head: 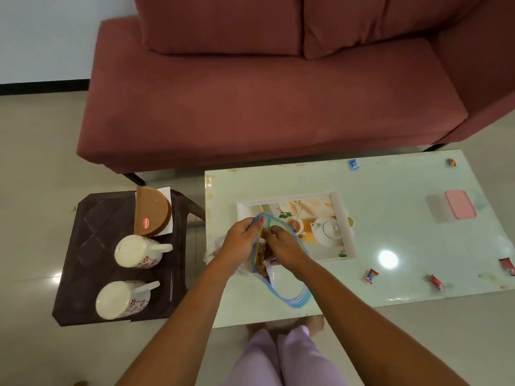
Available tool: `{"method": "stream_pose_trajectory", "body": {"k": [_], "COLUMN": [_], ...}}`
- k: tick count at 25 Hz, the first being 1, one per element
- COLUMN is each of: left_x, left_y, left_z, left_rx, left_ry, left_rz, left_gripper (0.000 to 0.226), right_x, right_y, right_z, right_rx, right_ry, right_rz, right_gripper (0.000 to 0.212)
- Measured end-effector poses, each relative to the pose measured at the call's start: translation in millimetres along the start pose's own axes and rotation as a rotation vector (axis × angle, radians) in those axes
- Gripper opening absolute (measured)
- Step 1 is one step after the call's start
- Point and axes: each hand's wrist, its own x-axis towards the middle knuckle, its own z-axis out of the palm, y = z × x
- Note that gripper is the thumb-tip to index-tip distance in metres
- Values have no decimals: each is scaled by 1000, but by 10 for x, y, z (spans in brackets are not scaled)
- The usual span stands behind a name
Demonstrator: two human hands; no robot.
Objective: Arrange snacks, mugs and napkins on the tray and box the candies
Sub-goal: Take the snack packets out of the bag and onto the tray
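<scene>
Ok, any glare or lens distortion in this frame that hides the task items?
Head view: a round lamp reflection glares on the glossy table, clear of the candies; a fainter one on the floor; wide-angle bowing bends the table edges; hands and bag slightly soft.

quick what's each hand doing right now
Left hand: closed, pinching the rim of the zip bag.
Right hand: fingers curled at the bag's mouth; what it grips cannot be told.

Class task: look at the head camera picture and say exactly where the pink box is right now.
The pink box lies on the right part of the white table, right of the tray, with loose candies scattered around it.
</scene>
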Motion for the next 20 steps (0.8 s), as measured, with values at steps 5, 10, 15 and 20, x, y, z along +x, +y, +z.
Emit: {"method": "stream_pose_trajectory", "body": {"k": [5, 10, 15, 20], "left_x": [-173, -235, -283, -179], "left_y": [141, 301, 283, 136], "left_z": [-13, -57, 45, 106], "left_rx": [-185, -247, -194, -129], "left_ry": [-64, -165, 7, 239], "left_rz": [-28, 10, -10, -78], "left_gripper": [26, 28, 28, 29], "right_x": [82, 109, 92, -213], "right_y": [32, 44, -47, -229], "right_z": [-40, -88, -194, -265], "right_rx": [-140, -862, -974, -981], "right_ry": [9, 211, 226, 325], "right_rz": [111, 42, -71, -461], "right_gripper": [30, 17, 33, 28]}}
